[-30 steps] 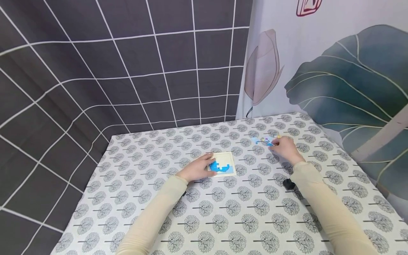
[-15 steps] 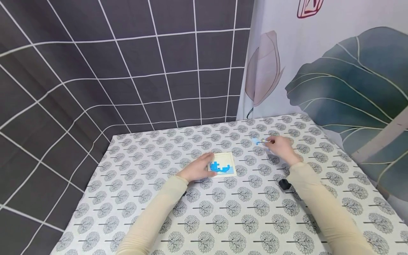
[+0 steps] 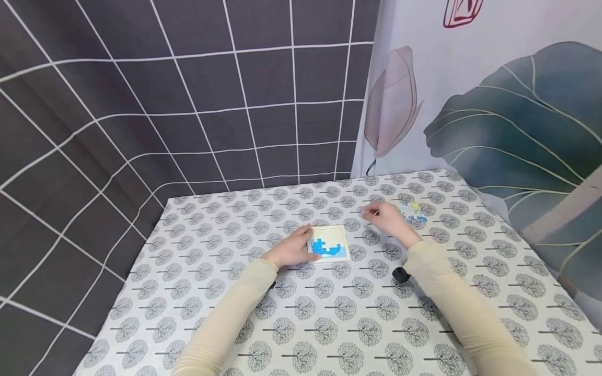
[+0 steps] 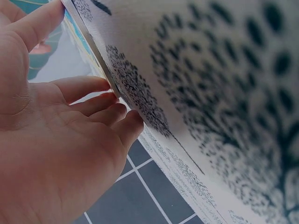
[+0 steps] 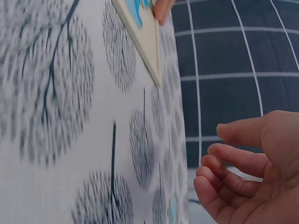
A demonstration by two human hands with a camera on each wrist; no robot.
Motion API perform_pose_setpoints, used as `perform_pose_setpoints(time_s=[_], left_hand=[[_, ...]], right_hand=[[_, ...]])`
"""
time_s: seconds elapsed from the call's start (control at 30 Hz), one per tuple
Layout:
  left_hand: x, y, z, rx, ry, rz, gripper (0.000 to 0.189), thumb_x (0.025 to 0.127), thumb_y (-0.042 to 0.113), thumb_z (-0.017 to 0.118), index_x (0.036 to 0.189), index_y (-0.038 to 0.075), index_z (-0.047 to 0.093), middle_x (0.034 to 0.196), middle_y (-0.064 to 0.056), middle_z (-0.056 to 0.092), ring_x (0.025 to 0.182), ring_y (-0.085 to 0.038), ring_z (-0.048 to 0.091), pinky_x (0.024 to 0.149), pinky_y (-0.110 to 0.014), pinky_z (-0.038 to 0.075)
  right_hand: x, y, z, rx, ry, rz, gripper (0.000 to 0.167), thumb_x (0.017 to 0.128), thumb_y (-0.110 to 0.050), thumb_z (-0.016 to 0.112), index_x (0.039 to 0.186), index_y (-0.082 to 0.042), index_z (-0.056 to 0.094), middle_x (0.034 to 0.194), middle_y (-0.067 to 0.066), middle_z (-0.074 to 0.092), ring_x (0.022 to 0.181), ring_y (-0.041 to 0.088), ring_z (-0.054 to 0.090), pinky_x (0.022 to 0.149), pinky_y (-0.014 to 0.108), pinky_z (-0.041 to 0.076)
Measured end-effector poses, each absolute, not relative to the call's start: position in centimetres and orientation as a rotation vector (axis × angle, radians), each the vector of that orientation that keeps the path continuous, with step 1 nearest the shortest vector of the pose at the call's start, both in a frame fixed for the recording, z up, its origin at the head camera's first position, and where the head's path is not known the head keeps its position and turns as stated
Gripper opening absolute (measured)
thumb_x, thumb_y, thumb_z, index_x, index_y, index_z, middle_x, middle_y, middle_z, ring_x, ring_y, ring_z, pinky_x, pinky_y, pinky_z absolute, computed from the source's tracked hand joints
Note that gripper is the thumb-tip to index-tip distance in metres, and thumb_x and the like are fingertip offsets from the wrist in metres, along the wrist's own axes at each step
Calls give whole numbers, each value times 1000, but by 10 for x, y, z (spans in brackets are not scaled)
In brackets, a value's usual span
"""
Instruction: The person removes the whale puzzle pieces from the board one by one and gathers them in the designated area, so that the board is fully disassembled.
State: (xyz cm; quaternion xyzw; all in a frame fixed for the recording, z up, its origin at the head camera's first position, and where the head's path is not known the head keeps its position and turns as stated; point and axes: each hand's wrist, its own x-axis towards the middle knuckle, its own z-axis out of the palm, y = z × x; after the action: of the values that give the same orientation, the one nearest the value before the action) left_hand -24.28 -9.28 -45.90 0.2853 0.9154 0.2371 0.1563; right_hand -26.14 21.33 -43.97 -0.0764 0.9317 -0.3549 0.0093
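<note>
In the head view, a cream puzzle tray (image 3: 345, 241) lies flat on the cloth, with joined blue puzzle pieces (image 3: 329, 249) inside it. My left hand (image 3: 290, 248) holds the tray's left side, thumb near the front edge and fingers at the back. The left wrist view shows those fingertips (image 4: 114, 88) against the tray's edge. My right hand (image 3: 388, 219) hovers right of the tray. In the right wrist view its fingers (image 5: 233, 182) are loosely curled, thumb and index apart, with no piece visible between them. Loose puzzle pieces (image 3: 414, 213) lie just beyond the right hand.
A tree-print cloth (image 3: 301, 313) covers the table. Behind it hangs a dark grid curtain (image 3: 263, 94), with a leaf-print curtain (image 3: 508, 125) at the right. A black wrist device (image 3: 401, 275) sits at the right sleeve.
My right hand has moved left from the loose pieces toward the tray, uncovering pieces at its right and covering where the leftmost one lay. The left hand and tray stay put.
</note>
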Motion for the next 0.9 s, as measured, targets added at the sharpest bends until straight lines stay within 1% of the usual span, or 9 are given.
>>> perform_pose_setpoints(time_s=[0.2, 0.27, 0.33, 0.5, 0.57, 0.67, 0.8, 0.9], left_hand=[[-241, -91, -457, 809, 2615, 684, 93, 92, 45, 70, 158, -1, 23, 167, -14, 13, 153, -30, 14, 124, -45, 15], [-241, -91, -457, 804, 2613, 689, 93, 91, 45, 70, 158, 0, 23, 167, -14, 13, 153, -30, 14, 124, -45, 15], [-242, -91, -458, 797, 2611, 687, 94, 91, 45, 71, 158, 1, 23, 167, -13, 13, 153, -30, 14, 123, -45, 16], [-243, -92, -461, 789, 2612, 682, 94, 91, 47, 70, 159, 2, 23, 168, -13, 13, 153, -30, 15, 123, -46, 17], [-243, -92, -460, 791, 2612, 688, 93, 91, 47, 70, 159, 2, 24, 168, -13, 13, 153, -30, 15, 123, -47, 17], [-243, -92, -460, 792, 2613, 685, 93, 92, 46, 70, 159, 3, 23, 168, -12, 12, 153, -30, 15, 123, -46, 17], [-243, -93, -460, 794, 2613, 691, 92, 92, 45, 69, 159, 1, 23, 168, -13, 13, 153, -30, 16, 123, -47, 18], [-244, -93, -459, 789, 2610, 699, 92, 92, 45, 70, 158, 0, 24, 168, -13, 13, 153, -31, 16, 123, -47, 19]], right_hand=[[-262, 190, -446, -335, 2880, -1111, 36, 98, -19, 62, 126, 5, 66, 104, 14, 69, 88, 25, 64, 77, 39, 56], [-262, 182, -448, -369, 2878, -1103, 35, 98, -18, 63, 124, 4, 67, 102, 12, 69, 87, 24, 64, 77, 37, 55], [-261, 175, -450, -401, 2863, -1105, 35, 98, -18, 63, 124, 4, 67, 103, 13, 68, 89, 24, 63, 78, 39, 56], [-256, 156, -453, -492, 2825, -1108, 36, 97, -18, 65, 124, 5, 67, 111, 18, 69, 96, 28, 65, 88, 44, 56], [-255, 150, -455, -518, 2813, -1100, 35, 96, -18, 66, 123, 5, 67, 114, 18, 69, 99, 28, 65, 90, 44, 56], [-253, 142, -456, -521, 2784, -1096, 34, 96, -19, 67, 121, 4, 68, 114, 16, 69, 99, 27, 65, 90, 42, 56], [-251, 134, -458, -541, 2750, -1081, 34, 94, -18, 69, 120, 4, 68, 105, 10, 69, 90, 21, 64, 83, 37, 57], [-251, 128, -460, -560, 2721, -1070, 35, 93, -18, 71, 121, 3, 68, 102, 8, 69, 86, 18, 64, 79, 34, 57]])
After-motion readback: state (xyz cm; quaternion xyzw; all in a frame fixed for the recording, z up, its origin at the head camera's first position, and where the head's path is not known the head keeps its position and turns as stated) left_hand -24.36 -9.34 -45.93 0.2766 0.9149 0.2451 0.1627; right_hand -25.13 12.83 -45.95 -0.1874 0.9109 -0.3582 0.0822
